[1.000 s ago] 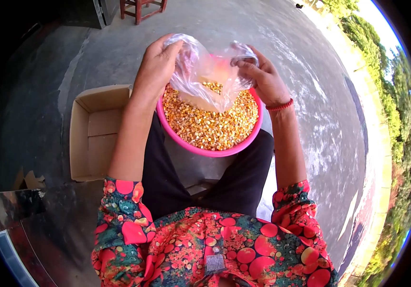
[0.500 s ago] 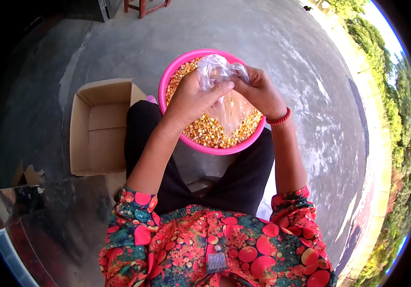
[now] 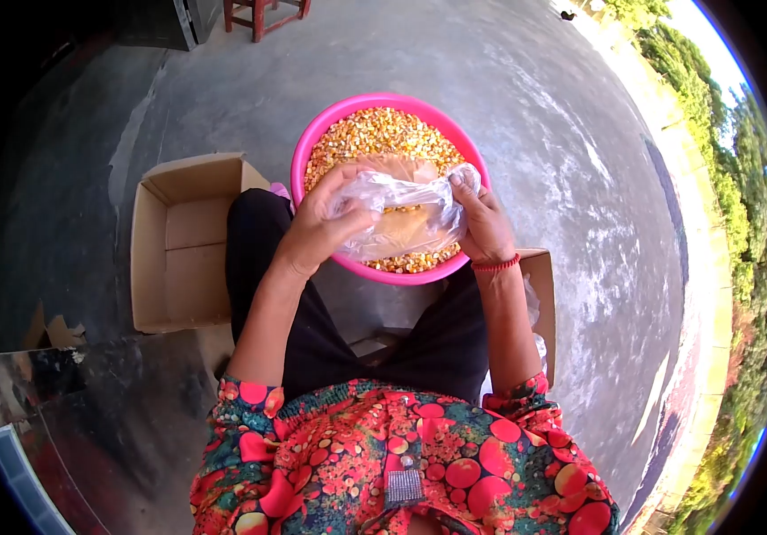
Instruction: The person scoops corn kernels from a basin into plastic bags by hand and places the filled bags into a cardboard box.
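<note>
A clear plastic bag (image 3: 406,214) is stretched sideways between my two hands, above a pink basin (image 3: 345,104) of yellow corn kernels (image 3: 382,130). At the bag's left end my left hand (image 3: 325,218) is closed on the plastic, its thumb along the near side. My right hand (image 3: 484,218), with a red bracelet at the wrist, pinches the bag's right end near the basin's right rim. Some kernels show through the plastic. The basin sits between my knees, and the bag hides part of the corn.
An open cardboard box (image 3: 194,221) stands on the floor at the left. Another box (image 3: 540,312) with plastic bags (image 3: 532,303) is beside my right leg. A red wooden stool (image 3: 263,16) is at the top left, on the grey concrete floor (image 3: 571,178).
My hands came together over the basin, then moved apart and lower, nearer my body. The bag is now stretched wide. The box by my right leg has come into view.
</note>
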A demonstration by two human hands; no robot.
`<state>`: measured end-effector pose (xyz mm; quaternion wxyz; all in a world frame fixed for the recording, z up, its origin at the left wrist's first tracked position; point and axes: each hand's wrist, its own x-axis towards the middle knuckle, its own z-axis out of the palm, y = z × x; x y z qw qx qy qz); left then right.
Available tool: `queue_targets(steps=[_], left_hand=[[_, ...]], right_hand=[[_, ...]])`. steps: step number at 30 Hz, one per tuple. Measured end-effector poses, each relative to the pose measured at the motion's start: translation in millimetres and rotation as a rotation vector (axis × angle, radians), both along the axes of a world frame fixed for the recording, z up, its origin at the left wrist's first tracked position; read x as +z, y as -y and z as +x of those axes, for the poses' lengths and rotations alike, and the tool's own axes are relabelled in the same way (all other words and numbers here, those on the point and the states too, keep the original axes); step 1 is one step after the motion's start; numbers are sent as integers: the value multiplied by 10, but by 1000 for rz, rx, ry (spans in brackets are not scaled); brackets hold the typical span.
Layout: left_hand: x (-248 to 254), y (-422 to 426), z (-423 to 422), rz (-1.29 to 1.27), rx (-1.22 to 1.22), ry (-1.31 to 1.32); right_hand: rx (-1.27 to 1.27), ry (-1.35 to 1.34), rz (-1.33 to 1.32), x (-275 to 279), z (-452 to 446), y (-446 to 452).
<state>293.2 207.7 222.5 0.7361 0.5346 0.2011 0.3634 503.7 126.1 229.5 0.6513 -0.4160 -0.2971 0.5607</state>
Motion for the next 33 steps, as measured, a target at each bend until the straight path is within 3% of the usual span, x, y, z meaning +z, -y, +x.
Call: queue_targets(steps=[2,3,5,10,12,14,15,16,17,18,20,22,24,25,26,28,30,32,33], left_hand=[[20,140,23,590,181,-275],[55,208,33,594,179,-278],[140,318,63,913,399,-488],[-17,376,155,1075,324,-450],[-364,203,207,1050,270,-585],[-342,129,252,981,283,-613],[-392,96,280,427,212,-414],[-429,62,293,-123,135,-206],[-452,10,284,-390,108,26],[-380,-21,271,-393,105,23],[-238,-87,241,-651,144,85],[-331,-171,240,-599,78,65],[-317,-155,303,-772,57,163],[-304,-118,295,-470,-44,-13],[-320,-89,304,-472,-48,-16],[-376,-44,329,569,9,-449],[-454,-139,415,512,-26,-519],[-459,-355,482,335,-93,-228],[-370,-411,509,-142,-90,-64]], right_hand=[[-101,-21,-69,-83,-49,29],[-68,-18,-98,-109,-88,48],[-46,-26,-101,-267,-90,81],[-40,-47,-177,-358,-91,66],[-33,-53,-200,-112,-153,76],[-30,-60,-223,79,-163,104],[56,352,-204,116,-116,149],[49,487,-133,57,-111,145],[30,626,-64,-2,-105,141],[0,761,2,-62,-100,137],[189,922,63,-214,69,133],[288,936,-97,-109,109,123],[235,522,-304,-111,133,85],[232,520,-306,-102,146,39],[132,331,-290,-81,146,-27],[-63,-46,-251,-32,133,-191],[-56,-50,-247,-4,189,-379],[63,-152,-184,12,336,-640],[62,-152,-183,30,448,-777]])
